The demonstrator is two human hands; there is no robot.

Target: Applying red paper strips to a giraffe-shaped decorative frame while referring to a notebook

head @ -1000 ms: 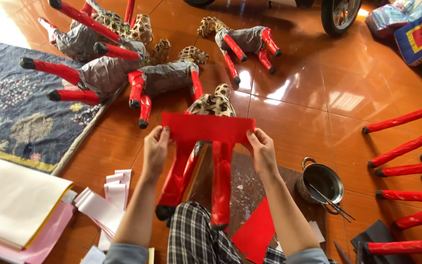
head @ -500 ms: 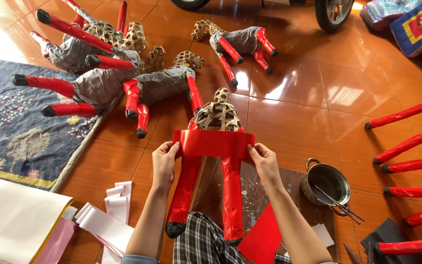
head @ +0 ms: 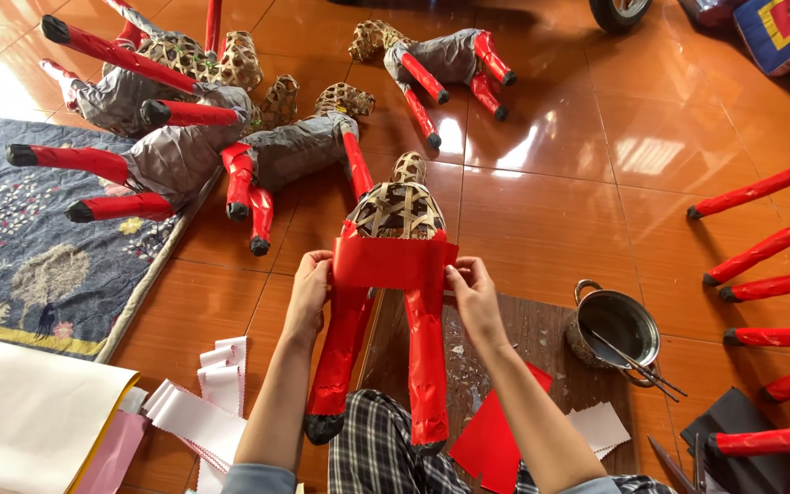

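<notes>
A woven bamboo animal frame (head: 397, 209) lies in front of me, its two legs (head: 427, 366) wrapped in red paper with black tips. A red paper sheet (head: 393, 263) lies across the frame's body above the legs. My left hand (head: 311, 288) grips the sheet's left edge. My right hand (head: 472, 291) grips its right edge. Both press the paper against the frame.
Several grey paper-covered animal figures (head: 185, 146) with red legs lie on the tiled floor ahead. A patterned rug (head: 20, 256) is at left. A metal pot (head: 616, 327) with a brush sits at right, beside red sticks (head: 770, 284). White paper strips (head: 198, 412) and red sheets (head: 491, 444) lie near my knees.
Both hands have lowered the red sheet from in front of the frame down onto its body, wrapping it around the frame just above the legs.
</notes>
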